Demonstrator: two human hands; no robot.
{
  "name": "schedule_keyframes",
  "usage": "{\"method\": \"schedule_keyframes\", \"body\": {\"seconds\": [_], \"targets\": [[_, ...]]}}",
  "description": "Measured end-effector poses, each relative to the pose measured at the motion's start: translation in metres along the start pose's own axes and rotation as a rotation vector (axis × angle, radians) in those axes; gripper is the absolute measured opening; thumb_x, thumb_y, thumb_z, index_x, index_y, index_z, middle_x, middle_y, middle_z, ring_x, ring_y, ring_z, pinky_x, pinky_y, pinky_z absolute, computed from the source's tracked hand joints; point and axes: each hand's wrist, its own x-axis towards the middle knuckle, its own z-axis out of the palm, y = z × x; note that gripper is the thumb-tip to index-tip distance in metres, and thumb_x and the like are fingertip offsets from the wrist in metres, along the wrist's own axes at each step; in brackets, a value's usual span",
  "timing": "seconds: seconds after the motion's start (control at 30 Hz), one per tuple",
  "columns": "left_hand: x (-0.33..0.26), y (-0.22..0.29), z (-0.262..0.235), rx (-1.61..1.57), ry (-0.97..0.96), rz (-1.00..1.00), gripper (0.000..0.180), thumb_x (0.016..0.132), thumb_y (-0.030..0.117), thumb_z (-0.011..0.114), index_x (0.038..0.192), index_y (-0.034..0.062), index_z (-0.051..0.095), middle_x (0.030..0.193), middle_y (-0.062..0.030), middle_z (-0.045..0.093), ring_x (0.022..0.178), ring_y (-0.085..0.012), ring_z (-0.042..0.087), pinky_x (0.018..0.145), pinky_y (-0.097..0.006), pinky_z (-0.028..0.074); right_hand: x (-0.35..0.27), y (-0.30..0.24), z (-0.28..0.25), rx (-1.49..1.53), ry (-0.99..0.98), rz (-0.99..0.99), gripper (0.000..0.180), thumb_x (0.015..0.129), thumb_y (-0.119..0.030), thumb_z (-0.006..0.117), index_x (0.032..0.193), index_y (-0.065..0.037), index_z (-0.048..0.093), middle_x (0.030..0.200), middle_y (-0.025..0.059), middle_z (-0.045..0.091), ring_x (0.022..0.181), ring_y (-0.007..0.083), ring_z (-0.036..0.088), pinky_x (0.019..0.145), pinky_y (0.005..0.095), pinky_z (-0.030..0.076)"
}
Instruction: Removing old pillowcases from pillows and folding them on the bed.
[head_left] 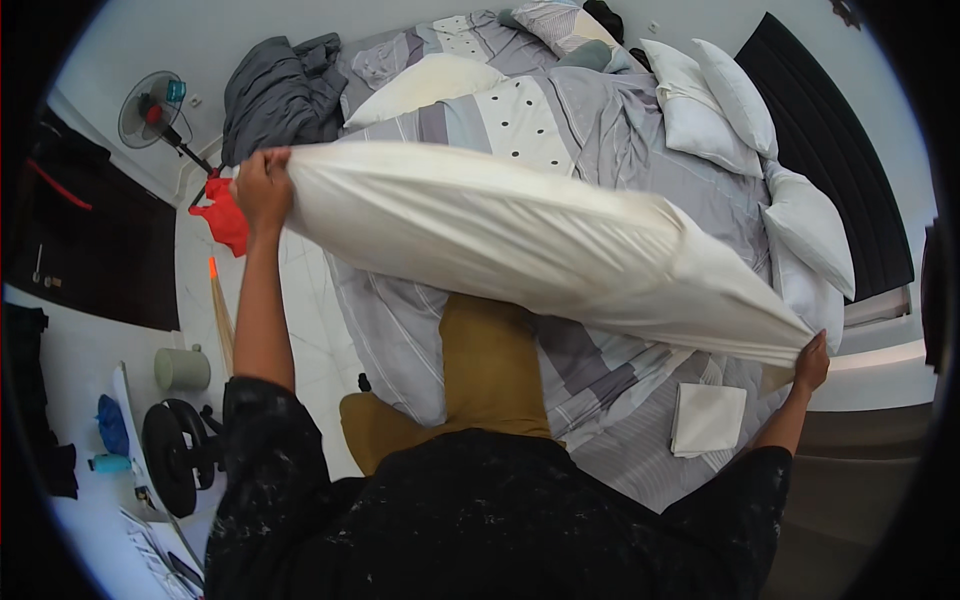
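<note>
Stretched out between my hands is a long white pillow (480, 220), its cover creased toward both ends. My left hand (264, 188) is closed on the far left end, fingers wrapped over its edge. At the near right end, my right hand (812, 362) grips a gathered corner of the cover. The pillow is held above the bed and tilts down to the right. Below its right half, a folded white cloth (708, 418) lies on the grey bedding (640, 465). My knee shows beneath the pillow, on the bed.
White pillows (705, 120) lean near the black headboard (825, 150), with more below them. A cream pillow (425, 85) and a dark grey comforter (280, 90) lie at the far side. A standing fan (152, 112), red cloth (222, 217) and broom (220, 310) are on the left.
</note>
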Motion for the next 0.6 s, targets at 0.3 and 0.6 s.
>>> {"method": "schedule_keyframes", "body": {"seconds": [0.3, 0.6], "targets": [[-0.159, 0.003, -0.128, -0.342, -0.198, 0.151, 0.034, 0.088, 0.031, 0.056, 0.067, 0.0043, 0.05, 0.066, -0.0056, 0.049, 0.066, -0.0168, 0.046, 0.062, -0.03, 0.036, -0.049, 0.059, 0.117, -0.246, -0.547, -0.036, 0.048, 0.087, -0.038, 0.043, 0.094, 0.005, 0.063, 0.099, 0.0281, 0.06, 0.098, 0.0456, 0.055, 0.087, 0.0477, 0.043], [-0.073, 0.039, -0.058, -0.338, -0.911, -0.129, 0.019, 0.089, 0.02, 0.055, 0.093, 0.0017, 0.055, 0.085, -0.008, 0.06, 0.081, -0.0158, 0.056, 0.071, -0.031, 0.044, -0.027, -0.176, 0.168, 0.66, -0.375, -0.712, 0.013, 0.086, -0.014, 0.055, 0.089, -0.001, 0.055, 0.075, 0.0123, 0.058, 0.068, 0.0197, 0.055, 0.064, 0.0325, 0.044]]}}
